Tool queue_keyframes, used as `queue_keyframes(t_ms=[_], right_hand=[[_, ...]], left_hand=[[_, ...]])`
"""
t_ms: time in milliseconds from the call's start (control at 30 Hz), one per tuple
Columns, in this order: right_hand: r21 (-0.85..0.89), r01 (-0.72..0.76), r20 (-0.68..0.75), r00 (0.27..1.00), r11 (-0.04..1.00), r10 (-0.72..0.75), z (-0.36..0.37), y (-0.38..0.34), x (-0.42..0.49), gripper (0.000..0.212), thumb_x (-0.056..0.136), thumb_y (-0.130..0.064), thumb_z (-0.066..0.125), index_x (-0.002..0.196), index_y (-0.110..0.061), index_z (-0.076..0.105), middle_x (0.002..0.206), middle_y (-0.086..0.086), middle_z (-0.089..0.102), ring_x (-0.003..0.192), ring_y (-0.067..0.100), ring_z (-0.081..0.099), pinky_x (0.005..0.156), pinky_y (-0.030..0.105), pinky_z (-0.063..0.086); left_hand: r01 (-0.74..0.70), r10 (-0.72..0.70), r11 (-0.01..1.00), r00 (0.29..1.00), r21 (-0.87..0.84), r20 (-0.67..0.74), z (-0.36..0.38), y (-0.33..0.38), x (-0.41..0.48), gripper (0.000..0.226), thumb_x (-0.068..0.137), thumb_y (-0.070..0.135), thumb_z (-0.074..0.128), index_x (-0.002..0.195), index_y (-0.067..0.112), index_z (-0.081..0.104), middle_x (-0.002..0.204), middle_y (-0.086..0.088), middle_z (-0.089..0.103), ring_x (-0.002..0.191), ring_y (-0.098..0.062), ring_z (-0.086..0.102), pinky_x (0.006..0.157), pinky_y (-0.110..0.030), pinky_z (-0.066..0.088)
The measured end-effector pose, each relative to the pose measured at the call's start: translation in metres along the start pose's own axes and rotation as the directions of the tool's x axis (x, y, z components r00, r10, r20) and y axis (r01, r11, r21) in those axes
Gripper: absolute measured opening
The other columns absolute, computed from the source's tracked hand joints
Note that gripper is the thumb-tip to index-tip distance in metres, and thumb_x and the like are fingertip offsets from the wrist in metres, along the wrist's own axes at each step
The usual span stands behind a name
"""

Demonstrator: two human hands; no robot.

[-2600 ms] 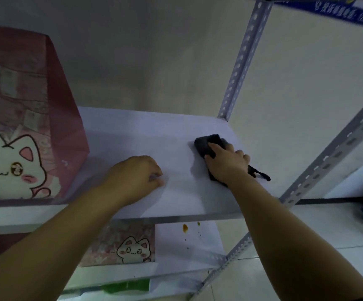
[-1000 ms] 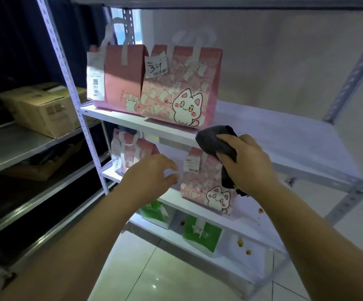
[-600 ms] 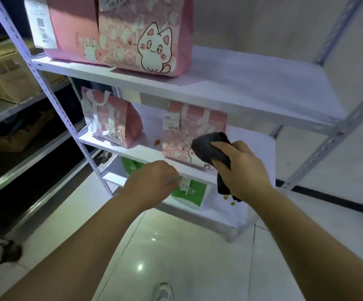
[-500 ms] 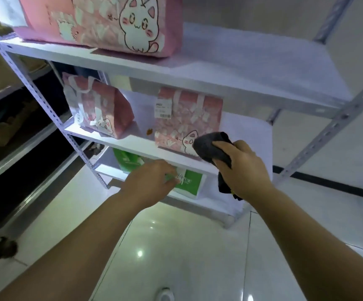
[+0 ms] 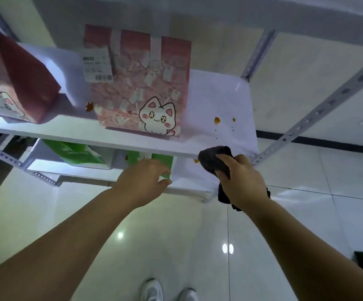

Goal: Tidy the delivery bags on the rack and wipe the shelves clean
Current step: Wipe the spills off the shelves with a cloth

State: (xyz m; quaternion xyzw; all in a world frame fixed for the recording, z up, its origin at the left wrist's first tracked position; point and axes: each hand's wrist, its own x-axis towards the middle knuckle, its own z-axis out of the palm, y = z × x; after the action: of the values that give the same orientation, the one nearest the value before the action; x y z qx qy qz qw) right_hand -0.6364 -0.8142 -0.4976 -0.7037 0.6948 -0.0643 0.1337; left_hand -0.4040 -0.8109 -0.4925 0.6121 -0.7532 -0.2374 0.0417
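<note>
My right hand [image 5: 240,179] grips a dark grey cloth [image 5: 214,158] just in front of the middle shelf's [image 5: 132,141] front edge, near its right end. Orange stains [image 5: 217,120] dot that white shelf to the right of a pink cat-print bag [image 5: 141,83] with a paper label. A second pink bag [image 5: 13,77] stands at the shelf's left end. My left hand [image 5: 142,181] hovers with loosely bent fingers and holds nothing, in front of the lower shelf [image 5: 189,170], where green bags [image 5: 76,152] stand.
Perforated grey rack posts [image 5: 319,107] rise at the right and cross at the lower left. The upper shelf's underside spans the top. Glossy floor tiles and my white shoes [image 5: 152,290] lie below. Another orange stain [image 5: 89,106] sits left of the cat bag.
The view dropped from the top shelf to the middle and lower ones. My right hand carried the cloth down to the middle shelf's front edge; my left hand came down before the lower shelf.
</note>
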Motion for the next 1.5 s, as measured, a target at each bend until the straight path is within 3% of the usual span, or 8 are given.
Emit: queue_keyframes(t_ms=[267, 500, 733, 833, 1100, 1200, 1367, 1500], right_hand=[[-0.008, -0.086, -0.186, 0.979, 0.996, 0.083, 0.044, 0.022, 0.05, 0.044, 0.095, -0.031, 0.048, 0.137, -0.021, 0.042, 0.117, 0.014, 0.05, 0.087, 0.035, 0.058, 0.074, 0.044, 0.051], [-0.259, 0.068, -0.03, 0.997, 0.963, -0.078, 0.072, 0.036, 0.098, 0.048, 0.096, -0.025, 0.044, 0.142, -0.027, 0.032, 0.143, 0.019, 0.032, 0.104, 0.039, 0.052, 0.09, 0.046, 0.046], [-0.067, -0.281, -0.082, 0.958, 0.957, 0.276, 0.065, 0.042, 0.165, 0.042, 0.095, -0.03, 0.043, 0.135, -0.027, 0.033, 0.133, 0.016, 0.032, 0.108, 0.041, 0.042, 0.094, 0.049, 0.037], [-0.032, -0.316, -0.106, 0.944, 0.948, 0.311, 0.062, 0.042, 0.199, 0.039, 0.096, -0.038, 0.039, 0.134, -0.025, 0.035, 0.131, 0.017, 0.033, 0.11, 0.041, 0.041, 0.094, 0.05, 0.035], [-0.197, 0.182, -0.059, 0.979, 0.963, -0.197, 0.075, 0.037, 0.163, 0.044, 0.093, -0.034, 0.043, 0.137, -0.031, 0.038, 0.143, 0.015, 0.03, 0.106, 0.04, 0.041, 0.088, 0.044, 0.039], [-0.174, -0.066, -0.142, 0.989, 0.983, 0.042, 0.072, 0.059, 0.159, 0.044, 0.094, -0.031, 0.043, 0.137, -0.031, 0.036, 0.144, 0.015, 0.028, 0.11, 0.039, 0.038, 0.092, 0.047, 0.036], [-0.021, -0.492, -0.157, 0.861, 0.87, 0.484, 0.057, 0.065, 0.214, 0.04, 0.094, -0.035, 0.042, 0.133, -0.025, 0.038, 0.138, 0.017, 0.028, 0.119, 0.043, 0.032, 0.101, 0.053, 0.031], [-0.162, -0.149, -0.078, 0.987, 0.976, 0.138, 0.065, 0.038, 0.216, 0.047, 0.093, -0.039, 0.042, 0.139, -0.032, 0.035, 0.142, 0.014, 0.03, 0.113, 0.041, 0.037, 0.096, 0.046, 0.035]], left_hand=[[-0.142, 0.142, 0.99, 0.99, -0.003, -0.012, 0.054, 0.003, 0.084, 0.043, 0.093, 0.025, 0.052, 0.134, 0.014, 0.048, 0.136, -0.004, 0.048, 0.126, -0.025, 0.038, 0.102, -0.036, 0.034], [-0.193, 0.201, 0.973, 0.979, 0.129, -0.046, 0.083, 0.008, 0.13, 0.041, 0.086, 0.0, 0.047, 0.126, 0.006, 0.055, 0.133, -0.009, 0.052, 0.121, -0.026, 0.047, 0.1, -0.036, 0.039], [-0.144, 0.169, 0.958, 0.982, 0.247, -0.084, 0.081, 0.006, 0.144, 0.028, 0.093, 0.015, 0.046, 0.115, 0.019, 0.063, 0.114, 0.001, 0.06, 0.099, -0.022, 0.06, 0.075, -0.03, 0.047], [-0.137, 0.16, 0.956, 0.985, 0.258, -0.069, 0.081, 0.006, 0.148, 0.027, 0.093, 0.016, 0.047, 0.114, 0.019, 0.064, 0.114, 0.001, 0.06, 0.1, -0.023, 0.06, 0.08, -0.033, 0.049], [-0.133, 0.163, 0.94, 0.984, 0.313, -0.072, 0.081, 0.005, 0.153, 0.026, 0.096, 0.024, 0.043, 0.112, 0.021, 0.063, 0.107, 0.0, 0.06, 0.096, -0.023, 0.06, 0.072, -0.032, 0.043], [-0.139, 0.171, 0.944, 0.982, 0.299, -0.082, 0.078, 0.008, 0.153, 0.024, 0.095, 0.021, 0.043, 0.107, 0.021, 0.064, 0.104, 0.0, 0.06, 0.093, -0.023, 0.061, 0.068, -0.03, 0.039], [-0.157, 0.183, 0.935, 0.982, 0.318, -0.054, 0.075, 0.008, 0.154, 0.021, 0.094, 0.018, 0.045, 0.1, 0.022, 0.064, 0.097, -0.001, 0.06, 0.088, -0.023, 0.061, 0.063, -0.029, 0.036], [-0.157, 0.184, 0.954, 0.979, 0.255, -0.083, 0.075, 0.006, 0.153, 0.022, 0.094, 0.019, 0.046, 0.103, 0.024, 0.066, 0.097, -0.001, 0.061, 0.086, -0.024, 0.061, 0.063, -0.028, 0.04]])
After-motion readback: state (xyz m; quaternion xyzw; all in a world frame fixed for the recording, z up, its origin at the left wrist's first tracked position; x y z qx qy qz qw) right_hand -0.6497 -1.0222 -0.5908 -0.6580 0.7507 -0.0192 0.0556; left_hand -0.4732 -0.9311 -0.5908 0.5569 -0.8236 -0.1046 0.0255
